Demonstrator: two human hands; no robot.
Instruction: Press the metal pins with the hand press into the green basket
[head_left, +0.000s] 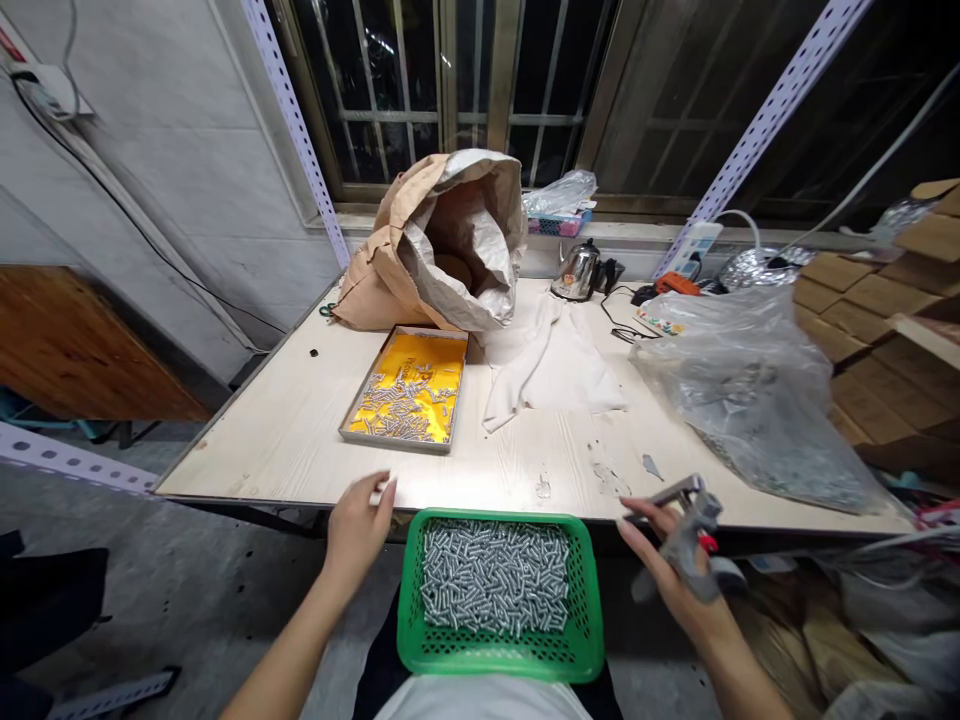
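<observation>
A green plastic basket full of small silvery metal springs rests on my lap, against the table's front edge. My left hand hovers at the basket's left corner, fingers pinched on a small pale piece I cannot make out. My right hand is to the right of the basket, wrapped round a grey metal hand tool with a red spot. On the table sits a shallow grey tray lined in yellow, with several more springs scattered in it.
A big brown paper sack stands open behind the tray. A white cloth, a steel kettle and a clear plastic bag of metal parts lie to the right. Cardboard boxes are stacked far right.
</observation>
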